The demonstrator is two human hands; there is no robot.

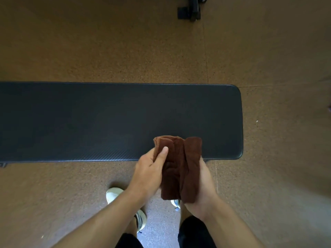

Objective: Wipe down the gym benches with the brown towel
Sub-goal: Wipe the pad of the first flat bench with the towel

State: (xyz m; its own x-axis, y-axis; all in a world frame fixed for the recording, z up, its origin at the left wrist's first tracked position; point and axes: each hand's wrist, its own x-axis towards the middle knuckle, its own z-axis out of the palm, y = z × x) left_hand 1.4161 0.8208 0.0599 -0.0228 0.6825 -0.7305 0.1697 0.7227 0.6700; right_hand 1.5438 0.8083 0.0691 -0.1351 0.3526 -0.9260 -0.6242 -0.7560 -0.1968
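A folded brown towel (180,167) is held upright between both my hands, just in front of the near edge of a black padded gym bench (107,120). My left hand (150,170) grips the towel's left side, thumb pressed on its front. My right hand (206,187) cups the towel's right side and bottom from underneath. The towel's top overlaps the bench's near edge in view; whether it touches the pad I cannot tell. The bench runs left to right, with its rounded end at the right.
Speckled brown rubber floor (268,51) surrounds the bench. A black metal equipment foot (189,11) stands at the top. My feet in white shoes (114,194) are on the floor below my hands, close to the bench.
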